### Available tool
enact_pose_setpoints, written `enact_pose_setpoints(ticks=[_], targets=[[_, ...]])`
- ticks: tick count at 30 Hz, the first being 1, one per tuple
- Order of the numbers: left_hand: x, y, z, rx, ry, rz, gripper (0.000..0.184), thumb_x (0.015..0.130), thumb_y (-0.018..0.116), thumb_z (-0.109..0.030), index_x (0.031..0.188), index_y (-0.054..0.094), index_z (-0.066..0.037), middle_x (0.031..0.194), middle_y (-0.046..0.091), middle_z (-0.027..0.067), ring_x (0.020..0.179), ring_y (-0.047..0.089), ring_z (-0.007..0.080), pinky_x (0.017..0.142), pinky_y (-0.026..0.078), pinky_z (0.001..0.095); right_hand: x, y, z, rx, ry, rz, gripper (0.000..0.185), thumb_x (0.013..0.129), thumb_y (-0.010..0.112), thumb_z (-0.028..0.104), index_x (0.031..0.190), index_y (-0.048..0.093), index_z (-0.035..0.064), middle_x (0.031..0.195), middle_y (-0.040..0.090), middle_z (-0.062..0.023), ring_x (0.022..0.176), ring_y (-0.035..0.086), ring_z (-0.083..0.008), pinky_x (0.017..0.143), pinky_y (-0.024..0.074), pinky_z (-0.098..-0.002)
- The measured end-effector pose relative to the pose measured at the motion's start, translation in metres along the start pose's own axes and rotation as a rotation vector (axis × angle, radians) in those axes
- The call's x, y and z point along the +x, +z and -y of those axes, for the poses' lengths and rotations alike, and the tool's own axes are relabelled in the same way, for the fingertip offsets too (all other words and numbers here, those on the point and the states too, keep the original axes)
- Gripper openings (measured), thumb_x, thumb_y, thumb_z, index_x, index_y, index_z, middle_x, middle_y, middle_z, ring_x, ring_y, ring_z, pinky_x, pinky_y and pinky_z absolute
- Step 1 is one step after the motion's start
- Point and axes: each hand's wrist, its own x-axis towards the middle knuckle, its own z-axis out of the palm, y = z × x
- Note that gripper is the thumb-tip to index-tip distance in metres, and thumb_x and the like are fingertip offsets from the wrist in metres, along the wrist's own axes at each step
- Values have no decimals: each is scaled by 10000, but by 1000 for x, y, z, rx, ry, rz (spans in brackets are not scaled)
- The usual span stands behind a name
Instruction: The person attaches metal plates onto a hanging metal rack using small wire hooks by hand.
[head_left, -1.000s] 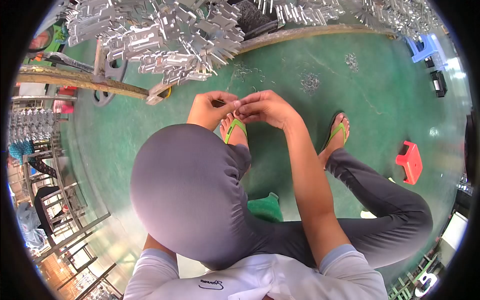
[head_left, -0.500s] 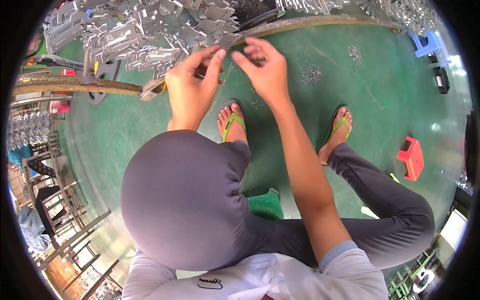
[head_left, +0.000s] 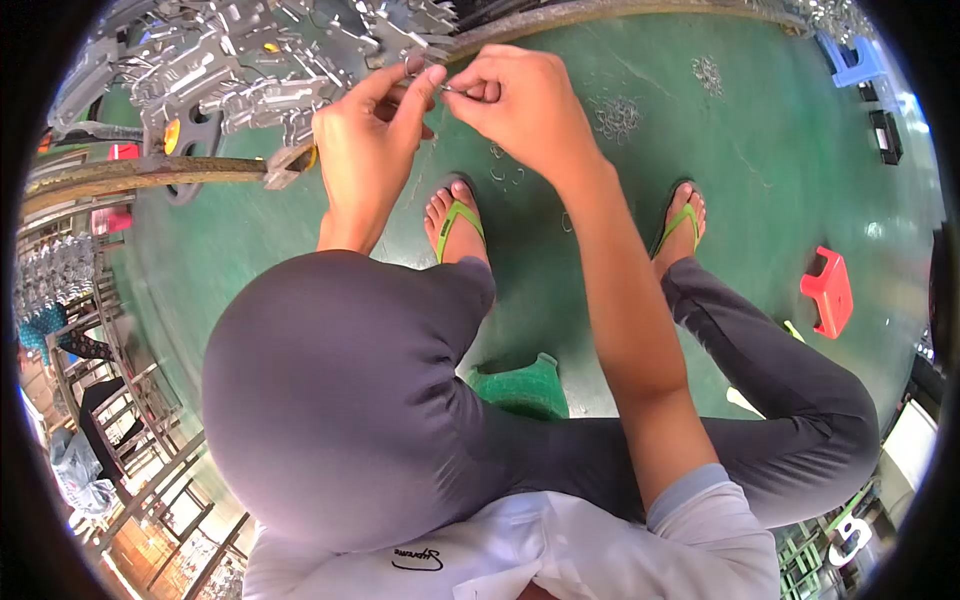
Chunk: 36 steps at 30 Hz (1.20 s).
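Note:
My left hand (head_left: 372, 125) is raised in front of the hanging metal brackets (head_left: 245, 60), thumb and forefinger pinched together. Whatever sits between those fingertips is too small to make out. Close beside it, my right hand (head_left: 520, 100) pinches a thin metal wire piece (head_left: 447, 88), which points toward the left fingertips. Whether the wire touches the left fingers, I cannot tell. Several shiny flat brackets hang in a dense cluster just beyond both hands.
A worn rail (head_left: 150, 178) runs past the brackets. Small wire pieces (head_left: 617, 120) lie heaped on the green floor (head_left: 560, 270), with loose ones nearby. A green stool (head_left: 520, 388) is under me; a red stool (head_left: 828, 292) and a blue stool (head_left: 850, 62) stand right.
My right hand has gone from loosely spread fingers to a pinch on the wire piece, moving closer to my left hand. Both hands sit slightly higher and further left in view.

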Motion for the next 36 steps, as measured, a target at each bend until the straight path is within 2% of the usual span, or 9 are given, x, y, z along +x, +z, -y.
enact_pose_setpoints(ticks=[4, 7, 9, 11, 16, 19, 26, 33, 36], targets=[[1, 2, 2, -24, 29, -7, 268, 954, 772, -209, 1094, 779, 20, 850, 768, 91, 697, 719, 115, 569, 559, 243, 0, -17, -8, 228, 193, 161, 280, 818, 832, 243, 929, 775, -7, 792, 715, -93, 674, 639, -156, 658, 520, -303], [0, 1, 4, -89, -12, -15, 273, 963, 762, -192, 1105, 767, 41, 883, 769, 101, 735, 731, 130, 603, 580, 251, -13, -11, -62, 165, 476, 114, 293, 821, 828, 282, 915, 785, 7, 882, 761, -129, 757, 710, -242, 707, 559, -354], [-1, 1, 6, -90, -10, -30, 280, 966, 757, -184, 1112, 760, 56, 892, 769, 108, 751, 736, 135, 620, 589, 255, -37, 1, -110, -231, 620, 258, 263, 841, 784, 255, 924, 775, 5, 1026, 765, -197, 919, 742, -374, 806, 590, -442], [-1, 1, 9, -80, 3, -36, 284, 972, 749, -177, 1122, 752, 64, 894, 769, 111, 763, 739, 139, 633, 595, 257, -78, 32, -171, -536, 755, 396, 270, 819, 755, 210, 974, 758, -11, 984, 749, -236, 990, 717, -455, 903, 573, -498], [-2, -1, 13, -20, 52, -39, 273, 1000, 705, -151, 1160, 735, 67, 893, 766, 117, 777, 745, 151, 663, 608, 268, -118, 74, -160, -509, 910, 358, 193, 799, 713, 102, 931, 733, -37, 1091, 726, -283, 1049, 701, -461, 910, 586, -499], [-1, 0, 20, -53, 62, -82, 259, 1021, 670, -137, 1169, 728, 68, 897, 763, 120, 783, 746, 157, 682, 613, 278, -126, 89, -159, -526, 953, 279, 201, 800, 716, 111, 929, 729, -43, 1058, 733, -274, 1018, 708, -465, 895, 590, -498], [-10, -5, 22, -82, 13, -58, 260, 1027, 670, -156, 1140, 732, 70, 876, 761, 116, 797, 747, 154, 702, 608, 278, -98, 76, -128, -333, 746, 47, 159, 784, 721, 94, 896, 732, -18, 1005, 737, -272, 981, 716, -469, 860, 597, -508], [-7, -6, 17, -51, 3, -59, 261, 1025, 678, -173, 1116, 744, 62, 834, 759, 108, 791, 743, 145, 715, 598, 277, -111, 82, -147, -530, 856, 316, 124, 825, 665, 37, 912, 735, -17, 1022, 734, -277, 1005, 720, -448, 850, 607, -501], [-7, -6, 17, -45, 10, -48, 258, 1024, 679, -171, 1118, 745, 60, 831, 758, 107, 789, 741, 143, 717, 599, 276, -135, 93, -162, -581, 695, 384, 124, 818, 657, 16, 899, 744, -17, 977, 733, -278, 946, 731, -445, 818, 611, -494]])
